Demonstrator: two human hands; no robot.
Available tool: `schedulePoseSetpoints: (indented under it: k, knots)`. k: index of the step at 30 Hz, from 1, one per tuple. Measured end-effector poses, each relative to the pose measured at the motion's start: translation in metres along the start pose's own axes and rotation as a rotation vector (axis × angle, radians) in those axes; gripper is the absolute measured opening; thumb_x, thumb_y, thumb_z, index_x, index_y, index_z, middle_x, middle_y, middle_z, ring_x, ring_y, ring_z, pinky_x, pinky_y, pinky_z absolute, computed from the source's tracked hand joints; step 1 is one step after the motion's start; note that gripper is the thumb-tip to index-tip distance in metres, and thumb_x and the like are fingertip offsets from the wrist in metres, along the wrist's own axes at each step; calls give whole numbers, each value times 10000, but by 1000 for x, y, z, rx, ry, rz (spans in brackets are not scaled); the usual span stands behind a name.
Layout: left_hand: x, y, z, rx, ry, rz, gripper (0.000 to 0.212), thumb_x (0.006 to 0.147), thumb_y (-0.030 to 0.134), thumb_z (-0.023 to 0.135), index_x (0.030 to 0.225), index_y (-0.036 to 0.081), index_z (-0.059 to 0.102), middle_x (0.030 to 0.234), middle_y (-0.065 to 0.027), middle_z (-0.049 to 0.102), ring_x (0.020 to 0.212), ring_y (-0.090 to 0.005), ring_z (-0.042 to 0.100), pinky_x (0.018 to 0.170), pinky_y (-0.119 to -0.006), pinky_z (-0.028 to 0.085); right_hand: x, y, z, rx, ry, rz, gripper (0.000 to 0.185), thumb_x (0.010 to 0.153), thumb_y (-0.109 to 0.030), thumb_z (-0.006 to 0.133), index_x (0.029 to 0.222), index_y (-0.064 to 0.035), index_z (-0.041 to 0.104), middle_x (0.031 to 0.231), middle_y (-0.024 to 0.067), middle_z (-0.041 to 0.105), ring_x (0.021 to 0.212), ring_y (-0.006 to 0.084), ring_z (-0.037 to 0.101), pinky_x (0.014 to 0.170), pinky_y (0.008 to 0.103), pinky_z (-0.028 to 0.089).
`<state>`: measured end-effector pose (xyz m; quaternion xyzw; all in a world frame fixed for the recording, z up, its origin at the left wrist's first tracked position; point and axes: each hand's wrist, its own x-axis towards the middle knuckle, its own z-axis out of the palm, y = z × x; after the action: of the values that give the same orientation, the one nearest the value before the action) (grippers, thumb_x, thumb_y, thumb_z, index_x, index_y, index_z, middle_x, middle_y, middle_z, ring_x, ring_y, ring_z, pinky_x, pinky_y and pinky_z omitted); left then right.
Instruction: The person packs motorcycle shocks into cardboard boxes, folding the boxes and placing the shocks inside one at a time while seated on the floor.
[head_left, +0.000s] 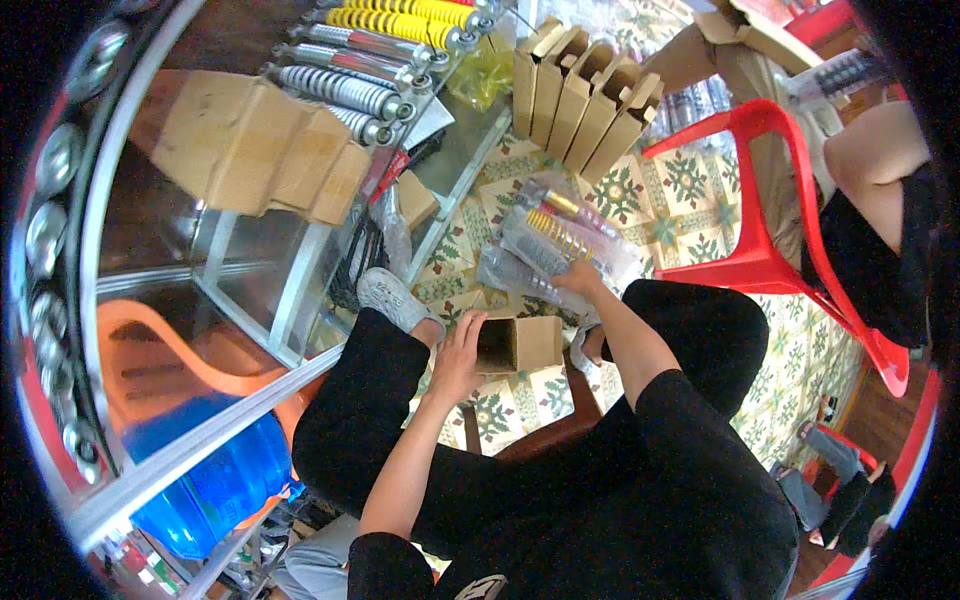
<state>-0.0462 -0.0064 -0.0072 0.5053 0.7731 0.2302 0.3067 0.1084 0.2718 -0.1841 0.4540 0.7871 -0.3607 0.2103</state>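
Observation:
My left hand (456, 365) grips the left side of an open cardboard box (537, 344), whose dark inside faces up and whose flap stands out to the right. My right hand (582, 279) is on a plastic-wrapped shock absorber with a yellow spring (553, 234); its fingertips are partly hidden, and I cannot tell whether it grips the wrap firmly. More bagged shock absorbers (517, 274) lie beside it on the patterned tile floor (616, 192).
Narrow open cardboard boxes (579, 105) stand in a row ahead. Unwrapped shock absorbers (341, 88) and flattened cardboard (251, 142) lie on the glass case at left. A red plastic chair (799, 176) with a seated person is at right. A blue water bottle (214, 472) is lower left.

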Motion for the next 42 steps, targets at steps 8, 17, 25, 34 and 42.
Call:
schedulePoseSetpoints:
  k: [8, 17, 25, 34, 42]
  knots:
    - [-17, -7, 3, 32, 11, 38, 970, 610, 82, 800, 1421, 93, 266, 1419, -176, 329, 1193, -412, 465, 959, -473, 428, -69, -66, -143, -551, 21, -363, 571, 628, -481, 683, 825, 55, 685, 885, 260, 663, 830, 372, 658, 747, 434, 513]
    - [-25, -44, 27, 199, 67, 65, 930, 598, 13, 747, 1400, 64, 280, 1409, -157, 340, 1162, -381, 497, 923, -451, 455, -271, -152, -202, -655, -85, -524, 530, 620, -428, 698, 901, 22, 676, 856, 248, 659, 829, 390, 647, 765, 436, 518]
    - [-40, -23, 35, 189, 45, 160, 1018, 558, 6, 780, 1426, 155, 270, 1407, -88, 347, 1166, -334, 496, 927, -500, 428, -265, -155, -92, -897, -319, -512, 477, 651, -439, 679, 892, -29, 707, 896, 183, 691, 832, 333, 677, 738, 438, 545]
    - [-38, -19, 39, 188, -13, 196, 1078, 539, 25, 806, 1446, 162, 240, 1433, -92, 357, 1168, -337, 496, 918, -490, 432, -239, -182, 21, -1001, -247, -549, 279, 742, -252, 636, 937, -70, 721, 966, 104, 701, 887, 233, 684, 732, 354, 531]
    - [-36, -29, 34, 169, 9, 235, 964, 654, -24, 702, 1463, 160, 212, 1441, -118, 372, 1149, -350, 512, 932, -478, 426, -218, -184, 41, -893, -280, -605, 270, 812, -245, 616, 1002, -74, 705, 1007, 108, 692, 914, 272, 675, 778, 383, 528]
